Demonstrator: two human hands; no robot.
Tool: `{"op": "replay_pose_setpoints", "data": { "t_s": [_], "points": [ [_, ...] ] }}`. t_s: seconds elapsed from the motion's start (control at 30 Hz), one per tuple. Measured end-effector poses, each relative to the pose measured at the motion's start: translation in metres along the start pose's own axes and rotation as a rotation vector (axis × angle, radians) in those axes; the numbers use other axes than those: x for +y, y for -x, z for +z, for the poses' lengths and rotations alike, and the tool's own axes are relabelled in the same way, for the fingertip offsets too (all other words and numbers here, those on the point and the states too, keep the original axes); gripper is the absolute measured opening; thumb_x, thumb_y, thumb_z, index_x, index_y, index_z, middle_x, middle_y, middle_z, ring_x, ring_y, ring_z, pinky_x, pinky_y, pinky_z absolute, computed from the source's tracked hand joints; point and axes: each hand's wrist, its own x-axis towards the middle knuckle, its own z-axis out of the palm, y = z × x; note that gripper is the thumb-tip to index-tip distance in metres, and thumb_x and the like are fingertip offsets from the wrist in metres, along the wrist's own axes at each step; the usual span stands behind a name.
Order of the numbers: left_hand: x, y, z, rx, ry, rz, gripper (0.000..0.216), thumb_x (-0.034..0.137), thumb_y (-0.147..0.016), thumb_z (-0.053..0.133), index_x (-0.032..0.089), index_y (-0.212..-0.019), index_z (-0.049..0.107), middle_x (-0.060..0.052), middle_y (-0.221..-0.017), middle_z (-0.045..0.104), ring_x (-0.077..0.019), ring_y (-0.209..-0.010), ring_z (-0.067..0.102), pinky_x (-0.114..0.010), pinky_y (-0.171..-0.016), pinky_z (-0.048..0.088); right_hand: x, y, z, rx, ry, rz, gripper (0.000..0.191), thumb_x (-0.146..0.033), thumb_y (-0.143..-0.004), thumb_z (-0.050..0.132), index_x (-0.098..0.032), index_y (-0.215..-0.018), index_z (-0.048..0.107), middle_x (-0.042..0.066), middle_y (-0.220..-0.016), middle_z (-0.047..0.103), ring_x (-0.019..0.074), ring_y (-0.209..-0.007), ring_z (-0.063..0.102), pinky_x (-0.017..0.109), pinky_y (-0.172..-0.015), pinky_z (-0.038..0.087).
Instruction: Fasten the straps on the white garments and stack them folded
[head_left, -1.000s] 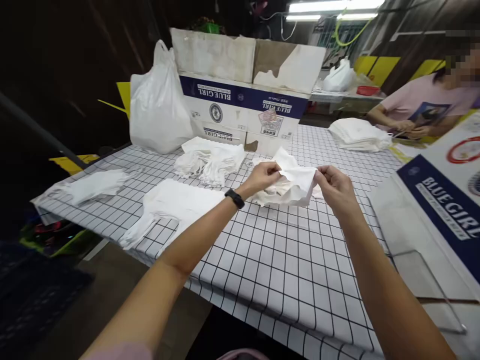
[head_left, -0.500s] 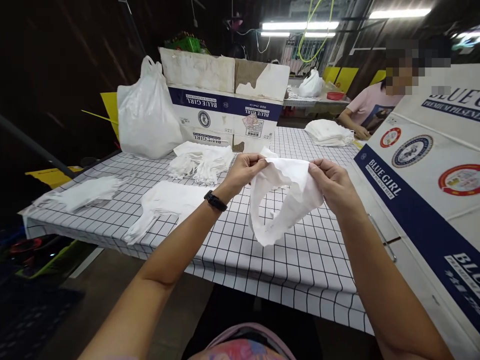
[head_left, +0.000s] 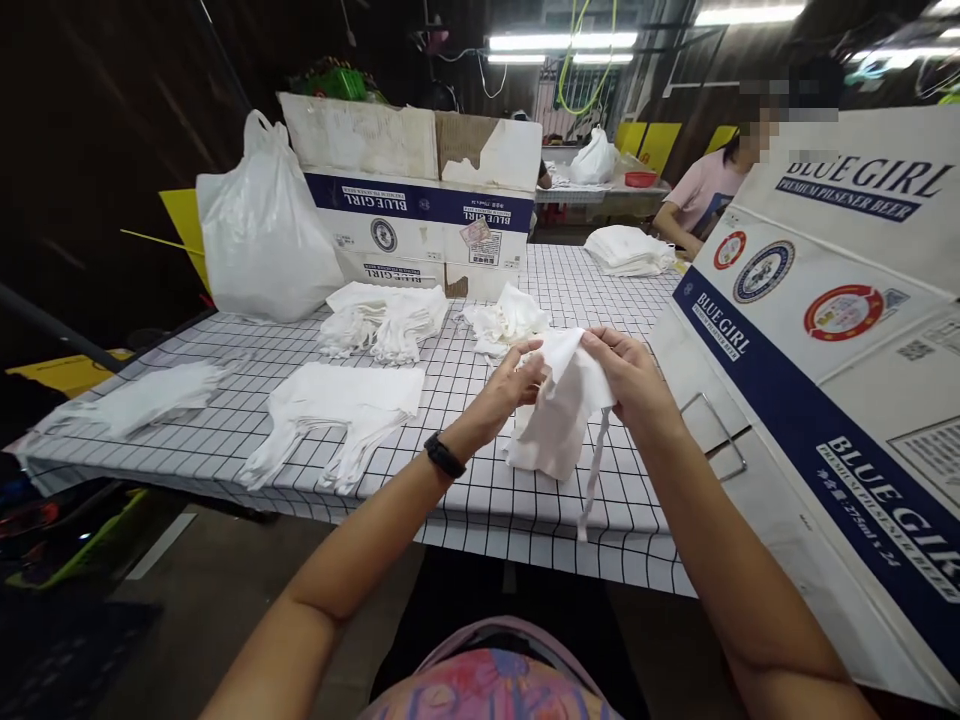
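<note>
1. Fingers [head_left: 537, 352] of the left hand [head_left: 514, 385] and of the right hand [head_left: 628, 372] are pinching shut on the top edge of a white cloth piece [head_left: 559, 420], both hands gripping close together.
2. The white cloth piece is hanging above the near part of the checked counter [head_left: 517, 500], with a thin strap [head_left: 594, 470] dangling from it toward the counter's edge.
3. Just behind the hands, a small crumpled white pile [head_left: 504, 322] is lying on the counter.
4. To the left, a flat white stack [head_left: 341, 400] and a bunched white heap [head_left: 382, 320] are resting well apart from the hands.
5. A large printed carton [head_left: 817, 380] is leaning in close on the right, crowding the right forearm.
6. Farther back, an open cardboard box [head_left: 420, 210] and a white plastic bag [head_left: 259, 235] are standing side by side.
7. At the far right corner a person in a pink shirt [head_left: 705, 195] is sitting beside another white stack [head_left: 628, 250].
</note>
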Motion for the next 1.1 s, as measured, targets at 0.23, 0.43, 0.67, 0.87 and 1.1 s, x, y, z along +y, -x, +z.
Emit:
{"op": "replay_pose_setpoints", "data": {
  "t_s": [0.23, 0.43, 0.67, 0.87, 1.1],
  "points": [
    [-0.010, 0.008, 0.010, -0.020, -0.023, -0.036, 0.101, 0.031, -0.067, 0.097, 0.025, -0.146, 0.033, -0.004, -0.095, 0.074, -0.0178, -0.083, 0.071, -0.031, -0.077, 0.055, 0.010, -0.005, -0.012, 0.080, 0.071, -0.057, 0.038, -0.053, -0.078, 0.082, -0.020, -0.090, 0.069, 0.000, -0.069, 0.067, 0.0118, -0.053, 0.056, 0.022, -0.045, 0.045],
    [-0.016, -0.001, 0.006, 0.097, -0.045, -0.043, 0.050, 0.045, -0.072, 0.090, 0.015, -0.101, 0.063, 0.001, -0.075, 0.069, -0.0096, -0.065, 0.062, -0.021, -0.060, 0.043, 0.027, -0.012, -0.021, 0.109, 0.115, -0.057, 0.039, -0.054, -0.076, 0.081, -0.021, -0.090, 0.067, -0.001, -0.065, 0.065, 0.0138, -0.052, 0.054, 0.024, -0.044, 0.042],
    [-0.014, -0.002, 0.002, 0.040, 0.078, -0.106, 0.044, 0.049, -0.067, 0.092, 0.011, -0.074, 0.072, -0.003, -0.072, 0.070, -0.0098, -0.064, 0.061, -0.023, -0.063, 0.046, 0.052, -0.019, -0.035, 0.098, 0.221, -0.033, 0.041, -0.057, -0.075, 0.078, -0.020, -0.088, 0.068, 0.000, -0.068, 0.067, 0.0149, -0.054, 0.056, 0.026, -0.047, 0.042],
    [-0.002, -0.008, -0.004, -0.038, 0.077, -0.134, 0.041, 0.046, -0.070, 0.092, 0.011, -0.080, 0.074, -0.003, -0.075, 0.071, -0.0097, -0.069, 0.063, -0.022, -0.067, 0.047, 0.063, -0.017, -0.046, -0.005, 0.675, -0.071, 0.036, -0.055, -0.083, 0.072, -0.019, -0.088, 0.076, 0.007, -0.085, 0.076, 0.0219, -0.079, 0.068, 0.033, -0.069, 0.053],
    [0.045, -0.020, 0.002, -0.362, -0.172, -0.189, 0.034, 0.043, -0.079, 0.085, 0.012, -0.074, 0.073, -0.004, -0.076, 0.068, -0.0100, -0.067, 0.061, -0.024, -0.061, 0.047, 0.028, -0.015, -0.007, -0.425, 0.179, -0.093, 0.061, -0.073, -0.098, 0.046, -0.024, -0.117, 0.076, 0.010, -0.116, 0.075, 0.0239, -0.111, 0.069, 0.038, -0.094, 0.056]
  ]
}}
